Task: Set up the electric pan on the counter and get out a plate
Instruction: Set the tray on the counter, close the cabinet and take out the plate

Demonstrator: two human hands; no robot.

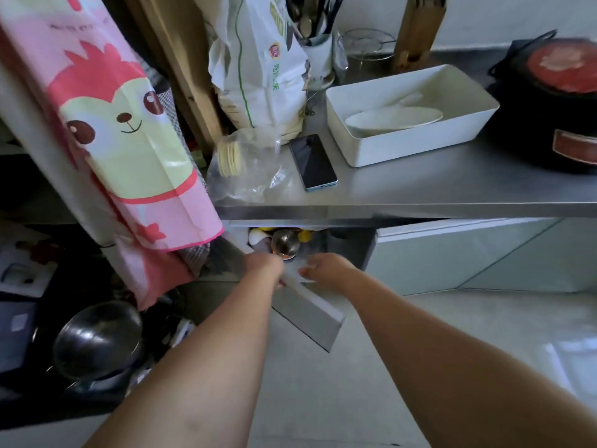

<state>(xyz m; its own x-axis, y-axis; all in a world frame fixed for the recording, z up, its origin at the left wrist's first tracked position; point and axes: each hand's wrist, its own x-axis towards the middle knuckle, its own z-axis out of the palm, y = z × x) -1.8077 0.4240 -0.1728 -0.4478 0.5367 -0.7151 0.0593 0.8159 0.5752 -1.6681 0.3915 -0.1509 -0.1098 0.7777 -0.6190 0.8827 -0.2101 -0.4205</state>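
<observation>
My left hand [263,266] is closed around the top edge of an open grey cabinet door [310,315] under the steel counter [420,189]. My right hand [326,270] reaches into the cabinet opening just right of it, fingers loosely curled with nothing in them. Inside the cabinet, just beyond both hands, are a shiny round steel vessel [286,242] and some yellow and white items, mostly hidden. A white plate [394,119] lies in a white bin [420,147] on the counter. A black round electric cooker [549,101] with a red top stands at the far right.
A phone [312,162], a clear bag of round crackers [239,163] and a tall white sack [261,69] crowd the counter's left end. A pink cartoon cloth [122,140] hangs at left. Steel pots [97,337] sit on the floor below it. The neighbouring cabinet door [452,253] is closed.
</observation>
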